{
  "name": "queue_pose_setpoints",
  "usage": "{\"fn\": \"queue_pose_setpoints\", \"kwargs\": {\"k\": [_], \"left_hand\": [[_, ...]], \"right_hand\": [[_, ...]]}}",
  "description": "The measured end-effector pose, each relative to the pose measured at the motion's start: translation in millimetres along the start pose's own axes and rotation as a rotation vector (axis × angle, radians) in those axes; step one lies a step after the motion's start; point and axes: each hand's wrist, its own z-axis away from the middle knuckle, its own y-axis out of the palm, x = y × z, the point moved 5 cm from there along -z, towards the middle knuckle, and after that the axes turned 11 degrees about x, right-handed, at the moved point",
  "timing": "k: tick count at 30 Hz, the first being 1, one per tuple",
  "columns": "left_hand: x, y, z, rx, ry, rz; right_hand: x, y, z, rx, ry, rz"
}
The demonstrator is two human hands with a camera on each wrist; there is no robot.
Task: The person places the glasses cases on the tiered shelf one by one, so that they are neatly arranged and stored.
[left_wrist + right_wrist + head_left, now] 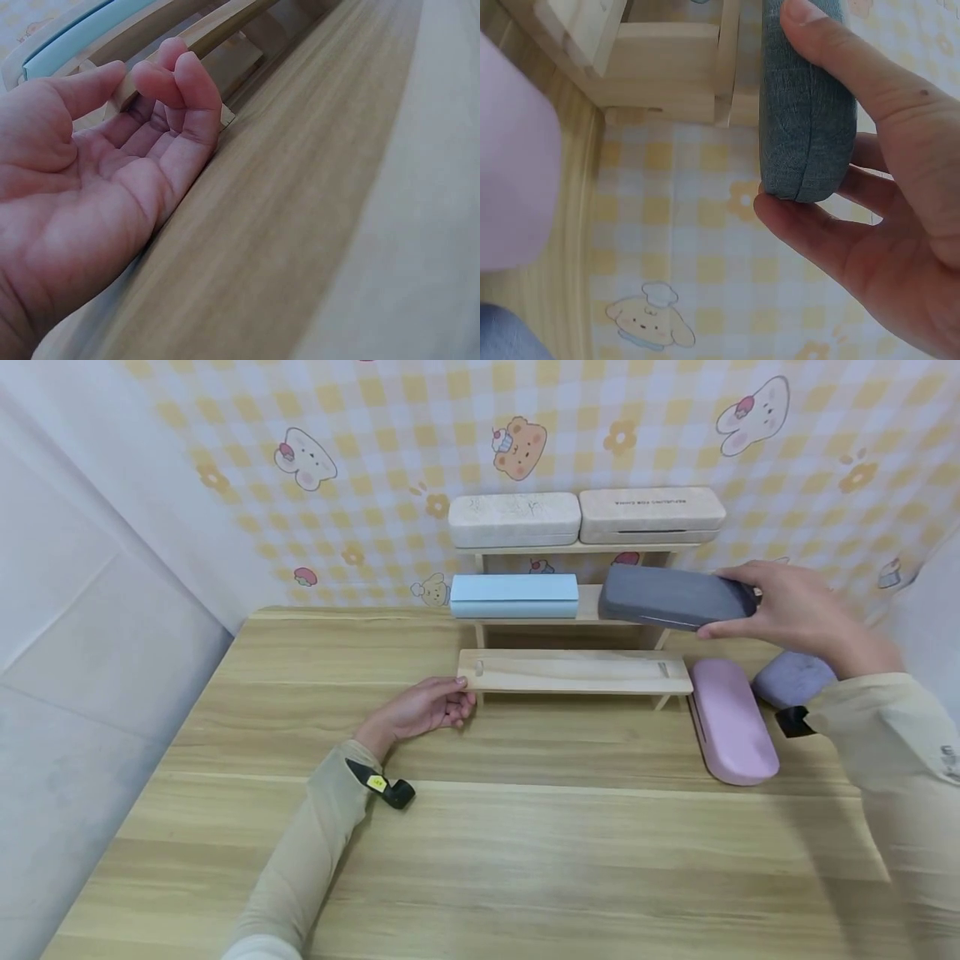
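Observation:
My right hand [798, 610] grips the right end of a dark grey-blue glasses case [675, 596], thumb on one side and fingers on the other. The case is slightly tilted at the right part of the middle tier of a wooden stepped rack [573, 671]; whether it touches the tier I cannot tell. A light blue glasses case [513, 597] lies left of it on that tier. With thumb and curled fingers, my left hand [423, 708] pinches the left end of the rack's bottom shelf. In the right wrist view the held case [806, 127] shows its seam.
Two glasses cases, a whitish one [514, 520] and a beige one [651, 515], lie on the top tier. Right of the rack, a pink case [733, 722] and a grey-blue case [795, 679] lie on the wooden table [525, 868]. A checked cloth [360, 527] hangs behind.

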Motion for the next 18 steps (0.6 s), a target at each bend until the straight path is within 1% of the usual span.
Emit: {"fn": "queue_pose_setpoints", "kwargs": {"k": [4, 11, 18], "left_hand": [[0.4, 0.6, -1.3, 0.005, 0.003, 0.006], [1.7, 2.5, -5.8, 0.022, 0.001, 0.003], [-0.1, 0.8, -0.5, 0.011, 0.009, 0.008]], "right_hand": [[4, 3, -6.9, -0.002, -0.022, -0.015], [3, 8, -11.4, -0.027, -0.046, -0.088], [11, 12, -21.0, -0.018, -0.06, -0.095]]}}
